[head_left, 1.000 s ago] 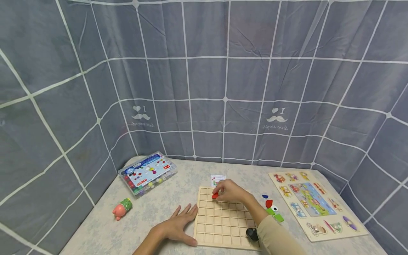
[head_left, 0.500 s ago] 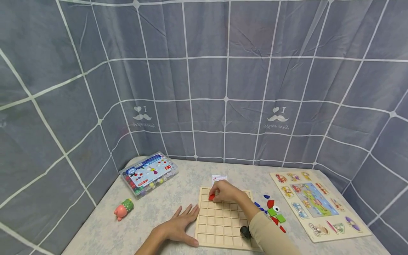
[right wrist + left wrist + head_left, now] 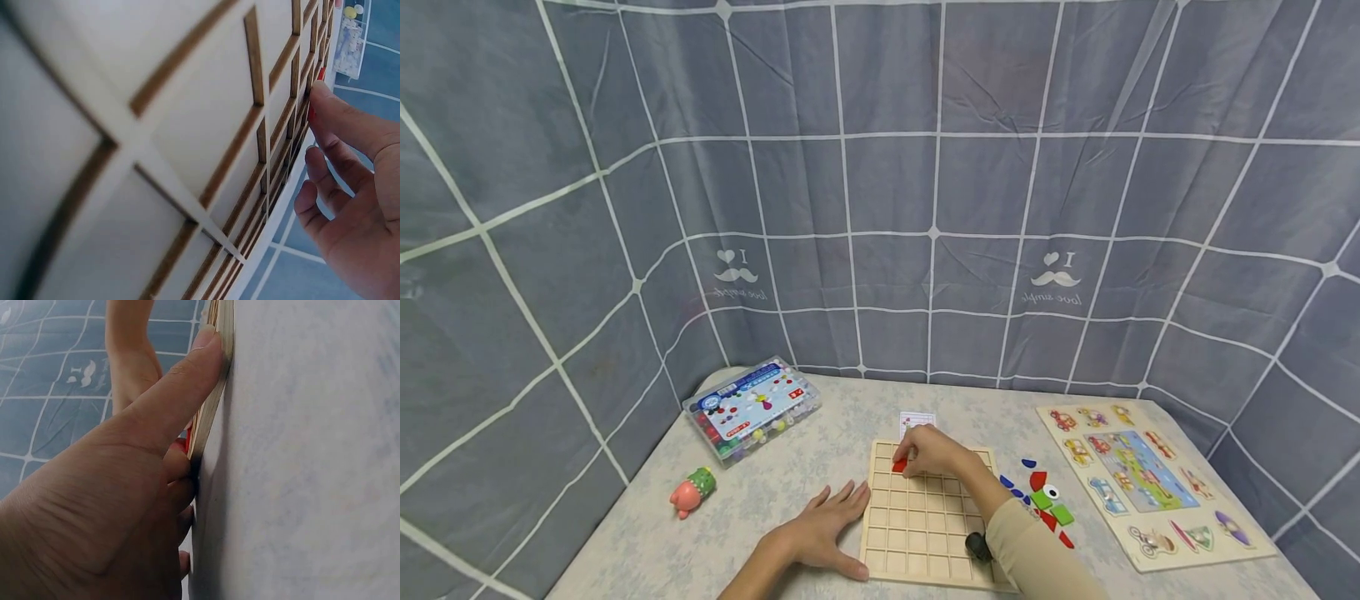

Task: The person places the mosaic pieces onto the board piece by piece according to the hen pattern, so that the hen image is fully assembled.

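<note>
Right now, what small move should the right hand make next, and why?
Probably press the small red piece down into a square cell of the pale wooden grid board: the right hand pinches the piece near the grid's far left corner, and the left hand rests against the board's left edge, likely steadying it.

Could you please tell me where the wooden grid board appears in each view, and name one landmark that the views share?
Head: the wooden grid board lies at the lower middle.
Left wrist: a narrow, edge-on strip at the upper middle.
Right wrist: it fills most of the left and middle.
Shared landmark: the grey-blue curtain with white lines.
</note>
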A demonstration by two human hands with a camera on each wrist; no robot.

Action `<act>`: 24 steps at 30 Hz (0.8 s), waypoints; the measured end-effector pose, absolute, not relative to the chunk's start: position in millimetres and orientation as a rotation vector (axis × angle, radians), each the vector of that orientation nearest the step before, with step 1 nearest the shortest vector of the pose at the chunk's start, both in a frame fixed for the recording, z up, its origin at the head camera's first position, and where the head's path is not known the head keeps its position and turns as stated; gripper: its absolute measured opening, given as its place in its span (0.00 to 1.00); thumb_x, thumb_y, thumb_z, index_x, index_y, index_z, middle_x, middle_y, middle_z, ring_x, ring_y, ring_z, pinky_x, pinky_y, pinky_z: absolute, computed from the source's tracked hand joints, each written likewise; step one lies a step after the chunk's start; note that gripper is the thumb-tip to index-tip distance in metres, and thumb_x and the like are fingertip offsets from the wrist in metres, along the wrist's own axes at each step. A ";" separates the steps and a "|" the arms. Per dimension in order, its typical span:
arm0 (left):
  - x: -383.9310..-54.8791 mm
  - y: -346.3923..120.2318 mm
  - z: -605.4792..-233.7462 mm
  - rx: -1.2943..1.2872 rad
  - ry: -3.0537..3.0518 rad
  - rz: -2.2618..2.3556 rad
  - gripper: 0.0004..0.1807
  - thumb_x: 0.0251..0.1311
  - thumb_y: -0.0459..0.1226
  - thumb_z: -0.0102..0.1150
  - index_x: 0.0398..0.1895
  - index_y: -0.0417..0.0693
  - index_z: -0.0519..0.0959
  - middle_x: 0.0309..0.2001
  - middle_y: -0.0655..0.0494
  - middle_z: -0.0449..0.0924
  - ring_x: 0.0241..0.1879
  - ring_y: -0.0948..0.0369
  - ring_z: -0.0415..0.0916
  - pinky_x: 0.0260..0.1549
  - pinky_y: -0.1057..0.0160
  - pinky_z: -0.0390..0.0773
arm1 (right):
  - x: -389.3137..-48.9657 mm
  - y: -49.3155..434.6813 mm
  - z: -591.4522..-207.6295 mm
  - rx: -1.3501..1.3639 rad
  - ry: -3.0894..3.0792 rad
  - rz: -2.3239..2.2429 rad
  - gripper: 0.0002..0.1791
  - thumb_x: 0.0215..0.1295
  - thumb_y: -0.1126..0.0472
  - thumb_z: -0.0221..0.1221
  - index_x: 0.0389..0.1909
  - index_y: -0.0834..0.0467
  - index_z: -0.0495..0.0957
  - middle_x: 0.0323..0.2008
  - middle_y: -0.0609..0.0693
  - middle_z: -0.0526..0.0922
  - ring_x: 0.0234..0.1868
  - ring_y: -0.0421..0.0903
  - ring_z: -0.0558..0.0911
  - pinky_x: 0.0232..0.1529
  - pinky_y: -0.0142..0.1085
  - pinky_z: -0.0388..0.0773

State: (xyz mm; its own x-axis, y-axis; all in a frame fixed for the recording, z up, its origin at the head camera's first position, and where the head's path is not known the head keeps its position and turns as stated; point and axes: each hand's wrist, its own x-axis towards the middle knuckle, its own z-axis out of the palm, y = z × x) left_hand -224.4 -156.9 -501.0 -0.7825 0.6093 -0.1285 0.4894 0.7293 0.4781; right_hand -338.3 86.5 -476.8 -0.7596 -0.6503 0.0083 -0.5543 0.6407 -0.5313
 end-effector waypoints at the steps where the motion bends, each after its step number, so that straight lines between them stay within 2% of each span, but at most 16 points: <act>1: -224.1 -156.1 -500.3 0.863 2.656 0.619 0.60 0.47 0.63 0.68 0.77 0.43 0.51 0.78 0.49 0.47 0.78 0.48 0.44 0.73 0.37 0.43 | -337.8 87.4 -476.7 -0.986 2.675 -0.775 0.11 0.50 0.66 0.72 0.36 0.56 0.88 0.34 0.47 0.83 0.26 0.34 0.73 0.28 0.27 0.72; 9: -225.0 -155.4 -496.4 0.849 2.631 0.638 0.60 0.46 0.62 0.69 0.76 0.41 0.52 0.78 0.48 0.48 0.77 0.46 0.44 0.73 0.37 0.43 | -335.6 95.7 -473.8 -0.989 2.684 -0.781 0.13 0.50 0.65 0.72 0.40 0.58 0.87 0.36 0.49 0.84 0.28 0.36 0.74 0.29 0.28 0.74; 13: -226.8 -156.3 -498.0 0.839 2.651 0.622 0.61 0.45 0.65 0.68 0.76 0.43 0.53 0.78 0.49 0.50 0.77 0.47 0.46 0.73 0.37 0.45 | -333.5 101.9 -468.5 -0.946 2.709 -0.776 0.15 0.51 0.62 0.72 0.42 0.57 0.87 0.48 0.54 0.85 0.32 0.39 0.77 0.34 0.32 0.76; 15: -227.4 -156.6 -498.8 0.844 2.670 0.597 0.61 0.44 0.66 0.67 0.76 0.44 0.54 0.77 0.50 0.51 0.77 0.48 0.47 0.73 0.38 0.47 | -331.6 105.6 -465.9 -0.926 2.709 -0.795 0.15 0.52 0.63 0.72 0.43 0.57 0.87 0.51 0.55 0.84 0.36 0.42 0.79 0.36 0.35 0.78; 18: -227.6 -156.7 -499.0 0.850 2.681 0.583 0.61 0.44 0.67 0.67 0.76 0.44 0.54 0.77 0.51 0.52 0.77 0.48 0.48 0.73 0.38 0.48 | -328.4 111.6 -463.2 -0.901 2.715 -0.816 0.16 0.53 0.62 0.71 0.45 0.58 0.86 0.49 0.53 0.84 0.43 0.47 0.80 0.41 0.39 0.78; 20: -227.6 -156.7 -499.0 0.851 2.679 0.581 0.61 0.44 0.66 0.67 0.76 0.44 0.55 0.77 0.51 0.51 0.77 0.49 0.48 0.73 0.38 0.48 | -325.8 116.2 -462.7 -0.914 2.717 -0.839 0.17 0.54 0.63 0.70 0.46 0.59 0.85 0.45 0.52 0.85 0.45 0.50 0.80 0.41 0.41 0.79; 24: -228.1 -156.0 -499.4 0.856 2.670 0.590 0.61 0.44 0.66 0.67 0.76 0.44 0.54 0.77 0.51 0.51 0.77 0.49 0.47 0.73 0.38 0.47 | -320.0 128.6 -461.9 -0.870 2.723 -0.886 0.18 0.54 0.62 0.70 0.47 0.59 0.85 0.44 0.51 0.85 0.46 0.50 0.79 0.41 0.41 0.79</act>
